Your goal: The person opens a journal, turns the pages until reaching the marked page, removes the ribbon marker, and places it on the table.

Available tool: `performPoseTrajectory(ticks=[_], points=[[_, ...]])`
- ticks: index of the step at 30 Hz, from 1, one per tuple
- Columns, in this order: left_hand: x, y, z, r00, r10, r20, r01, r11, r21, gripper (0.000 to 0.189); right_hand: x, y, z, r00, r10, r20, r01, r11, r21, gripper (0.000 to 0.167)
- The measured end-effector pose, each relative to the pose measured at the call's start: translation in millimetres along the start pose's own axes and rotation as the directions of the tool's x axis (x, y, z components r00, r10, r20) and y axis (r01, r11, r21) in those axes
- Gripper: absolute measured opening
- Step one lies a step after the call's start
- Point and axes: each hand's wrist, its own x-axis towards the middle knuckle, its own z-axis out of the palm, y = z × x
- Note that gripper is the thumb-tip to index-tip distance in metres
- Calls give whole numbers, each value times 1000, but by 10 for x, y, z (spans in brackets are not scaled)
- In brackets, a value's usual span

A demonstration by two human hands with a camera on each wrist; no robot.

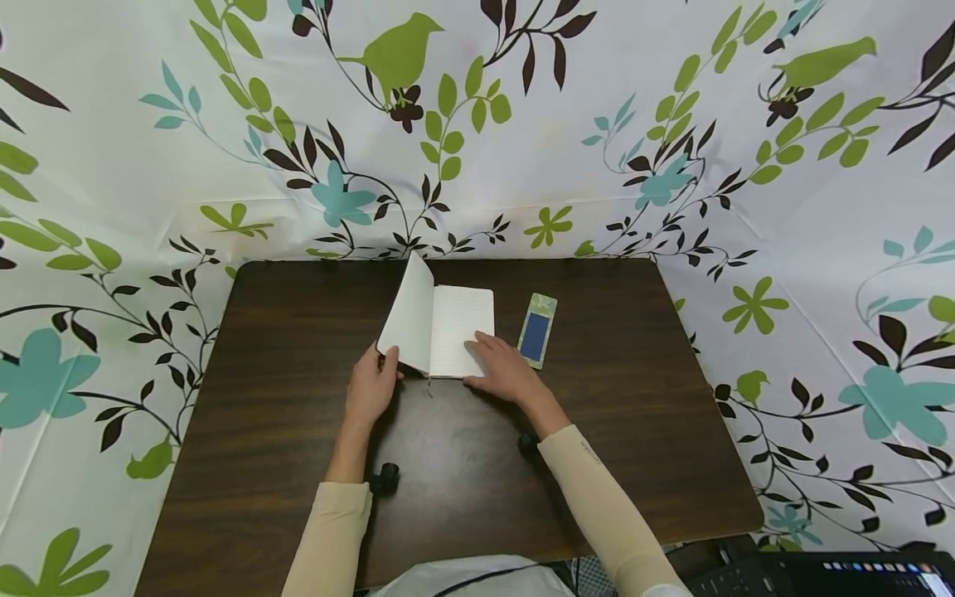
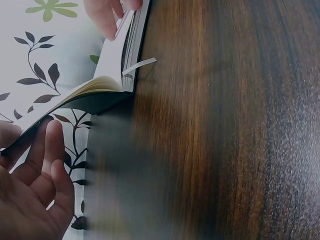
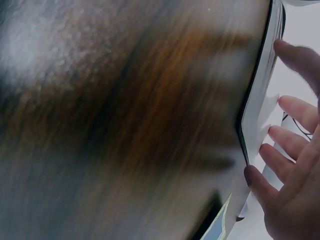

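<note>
An open notebook (image 1: 462, 319) with a dark cover lies near the middle of the table, its right-hand page lined. My left hand (image 1: 371, 381) pinches the lower outer corner of the left side, which is raised at a slant. In the left wrist view, the thumb of my left hand (image 2: 37, 185) is on the page side and the fingers are under the dark cover. A thin ribbon bookmark (image 2: 141, 65) sticks out at the spine. My right hand (image 1: 507, 371) rests on the right page's lower outer corner, its fingers (image 3: 292, 142) spread along the page edges.
Right of the notebook lies a slim rectangular item (image 1: 534, 332) with a dark blue panel and a green patterned border. Behind the brown table (image 1: 283, 332) hangs a leaf-and-bird printed cloth (image 1: 537, 149). Part of a laptop (image 1: 836, 576) shows at the bottom right.
</note>
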Motion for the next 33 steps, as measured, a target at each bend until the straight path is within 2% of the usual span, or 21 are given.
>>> performPoseTrajectory(ticks=[7, 11, 17, 20, 25, 30, 33], points=[[7, 13, 1, 1000, -8, 16, 8, 1000, -6, 42, 0, 1, 2, 999, -16, -29, 16, 1000, 4, 68], [8, 20, -1, 1000, -17, 20, 17, 1000, -4, 42, -12, 6, -32, 999, -31, -15, 31, 999, 20, 64], [1, 20, -6, 1000, -12, 23, 12, 1000, -16, 43, -32, 3, -60, 999, -51, 9, 50, 996, 67, 43], [-5, 21, -9, 1000, -16, 24, 16, 1000, -22, 44, -31, -7, -57, 997, -80, -19, 81, 996, 47, 28], [-5, 28, -11, 999, -24, 28, 25, 999, -24, 46, -36, -11, -36, 990, -113, -88, 109, 993, -41, 17], [1, 29, 5, 999, -28, 24, 28, 999, -25, 45, -67, 25, 11, 977, -126, -169, 119, 991, -52, 14], [1, 24, 9, 999, -28, 20, 29, 999, -26, 45, -82, 47, 36, 967, -117, -225, 110, 993, -43, 25]])
